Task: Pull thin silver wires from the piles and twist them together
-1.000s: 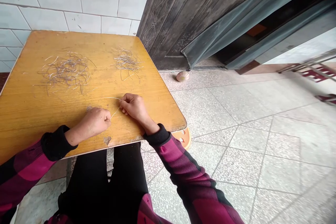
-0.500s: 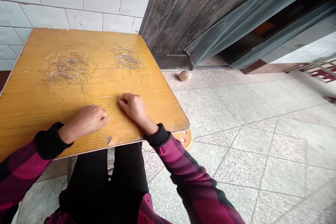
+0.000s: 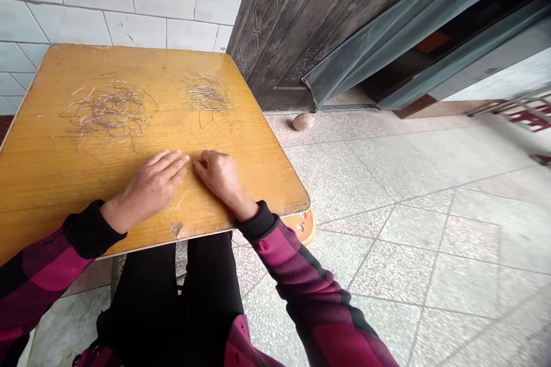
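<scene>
My left hand (image 3: 152,183) lies flat on the wooden table (image 3: 51,166), fingers stretched out and pressing down near the front edge. Right beside it my right hand (image 3: 217,172) is curled, its fingertips pinched together on a thin wire strand that I can barely see. The fingertips of both hands almost meet. A large tangle of thin silvery wire strands (image 3: 107,114) lies at the table's far left. A smaller pile of wire strands (image 3: 209,97) lies at the far right.
The table stands against a white tiled wall (image 3: 129,6). A dark metal door (image 3: 301,28) is at the right rear. A small round ball (image 3: 303,121) lies on the speckled floor near it. An orange stool (image 3: 303,223) shows under the table corner.
My left hand has opened from a pinch and moved forward, now flat on the table over the strand. My right hand has stayed nearly still.
</scene>
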`<state>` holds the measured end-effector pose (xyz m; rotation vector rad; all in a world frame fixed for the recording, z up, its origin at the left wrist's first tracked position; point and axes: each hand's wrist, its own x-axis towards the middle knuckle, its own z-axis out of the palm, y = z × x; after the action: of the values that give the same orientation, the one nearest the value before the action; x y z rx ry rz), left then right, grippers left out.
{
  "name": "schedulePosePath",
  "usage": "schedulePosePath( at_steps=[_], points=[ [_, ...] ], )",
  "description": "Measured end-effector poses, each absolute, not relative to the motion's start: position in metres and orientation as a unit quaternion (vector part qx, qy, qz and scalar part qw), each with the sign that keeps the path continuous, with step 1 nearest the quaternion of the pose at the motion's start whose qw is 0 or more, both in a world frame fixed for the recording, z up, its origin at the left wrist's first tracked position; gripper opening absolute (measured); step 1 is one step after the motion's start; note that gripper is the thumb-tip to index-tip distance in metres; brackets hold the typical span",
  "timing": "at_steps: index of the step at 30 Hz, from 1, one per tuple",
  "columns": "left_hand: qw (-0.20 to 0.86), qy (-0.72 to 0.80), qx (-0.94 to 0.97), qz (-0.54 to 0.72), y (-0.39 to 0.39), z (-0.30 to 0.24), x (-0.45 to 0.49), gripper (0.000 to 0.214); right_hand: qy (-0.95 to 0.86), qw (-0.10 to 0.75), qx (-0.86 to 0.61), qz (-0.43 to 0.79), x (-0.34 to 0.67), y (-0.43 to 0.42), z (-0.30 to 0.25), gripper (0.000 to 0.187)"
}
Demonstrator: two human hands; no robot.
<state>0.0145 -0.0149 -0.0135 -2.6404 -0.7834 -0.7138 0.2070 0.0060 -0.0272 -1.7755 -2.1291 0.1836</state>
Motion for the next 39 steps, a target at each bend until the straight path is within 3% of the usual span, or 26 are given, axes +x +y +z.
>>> schedulePosePath(
  at_steps=[4, 11, 20, 25, 29, 33, 39],
  points=[
    [0.124, -0.345, -0.910, -0.196, -0.006, -0.025, 0.011, 0.028, -0.767, 0.186, -0.609, 0.082, 0.208, 0.007, -0.028, 0.015],
    [0.111, -0.282, -0.942, -0.143, -0.035, -0.015, 0.026, 0.027, -0.784, 0.186, -0.589, 0.063, 0.210, 0.005, -0.031, 0.017],
    [0.063, -0.363, -0.929, -0.024, -0.054, -0.022, 0.040, 0.026, -0.814, 0.146, -0.560, 0.043, 0.205, 0.004, -0.028, 0.022],
    [0.013, -0.380, -0.924, -0.040, -0.065, -0.024, 0.049, 0.025, -0.812, 0.102, -0.574, 0.016, 0.194, 0.005, -0.025, 0.021],
    [0.010, -0.378, -0.916, -0.131, -0.057, -0.018, 0.042, 0.005, -0.820, 0.080, -0.566, 0.002, 0.192, 0.005, -0.025, 0.022],
    [0.043, -0.419, -0.883, -0.208, -0.038, -0.022, 0.031, 0.042, -0.823, 0.086, -0.561, -0.005, 0.195, 0.004, -0.026, 0.022],
    [0.032, -0.365, -0.913, -0.180, -0.023, -0.044, 0.023, 0.040, -0.823, 0.115, -0.555, 0.036, 0.198, 0.009, -0.026, 0.022]
  ],
)
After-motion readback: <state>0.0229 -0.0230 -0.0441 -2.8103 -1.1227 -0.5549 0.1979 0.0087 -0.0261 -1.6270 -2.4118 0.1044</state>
